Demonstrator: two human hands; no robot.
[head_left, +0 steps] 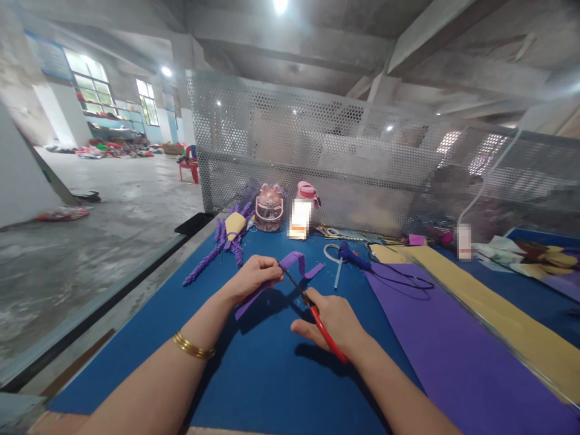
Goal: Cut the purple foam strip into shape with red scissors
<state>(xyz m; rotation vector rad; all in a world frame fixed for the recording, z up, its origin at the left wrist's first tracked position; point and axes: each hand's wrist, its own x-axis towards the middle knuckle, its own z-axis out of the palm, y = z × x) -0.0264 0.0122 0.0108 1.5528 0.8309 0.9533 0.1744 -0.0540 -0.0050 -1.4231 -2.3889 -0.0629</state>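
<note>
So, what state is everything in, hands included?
Left hand, pinching purple strip
Right hand, holding red-handled scissors
Purple strip, bent and curling
Red-handled scissors, tip at the strip; open or shut unclear
Purple sheet, lying flat
Yellow sheet, lying flat
Blue corded tool, lying down
Purple sprigs, lying down
Rounded pink bottle, upright
Overhead light, lit

The left hand (258, 277) is ahead and to the left of the right hand, its fingers (273, 273) bent and pinched together at the tips. Behind it, the left forearm (158, 377) slants back toward the body, bare. The right hand (335, 317) is closed in a grip, its thumb (306, 330) stretched leftward, apart from the index finger (313, 296) ahead of it. Behind that hand, the bare right forearm (399, 383) slants back and to the right. The hands are near each other.
</note>
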